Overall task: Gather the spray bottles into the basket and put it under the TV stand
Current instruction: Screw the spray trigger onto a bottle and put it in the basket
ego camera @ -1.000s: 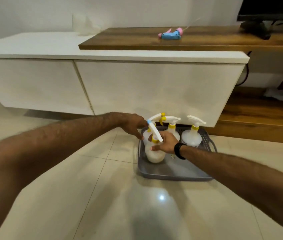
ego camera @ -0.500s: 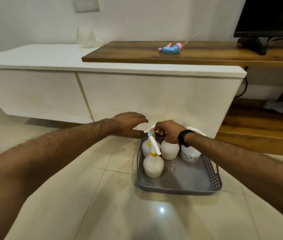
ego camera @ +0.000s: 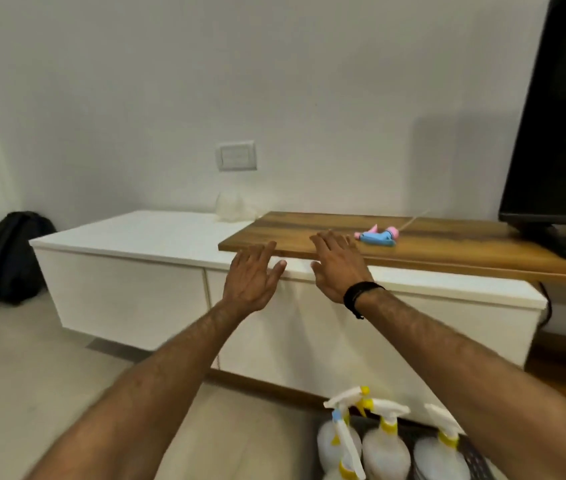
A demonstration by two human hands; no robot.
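Several white spray bottles (ego camera: 383,448) with yellow collars stand upright in the grey basket (ego camera: 475,457) on the floor, at the bottom edge of the view, in front of the white TV stand (ego camera: 129,299). A blue and pink spray head (ego camera: 378,236) lies on the stand's wooden top (ego camera: 309,233). My left hand (ego camera: 252,275) and my right hand (ego camera: 337,266) are raised in front of the stand's front edge, fingers spread, holding nothing. A black band sits on my right wrist.
A black TV (ego camera: 558,133) stands on the wooden top at the right. A black backpack (ego camera: 7,258) leans against the wall at the left. A crumpled clear bag (ego camera: 233,206) lies on the white top below a wall switch (ego camera: 238,155). Tiled floor spreads left of the basket.
Both hands left the bottles and rose to the height of the stand's top. The view tilted up, so the basket now sits at the bottom edge.
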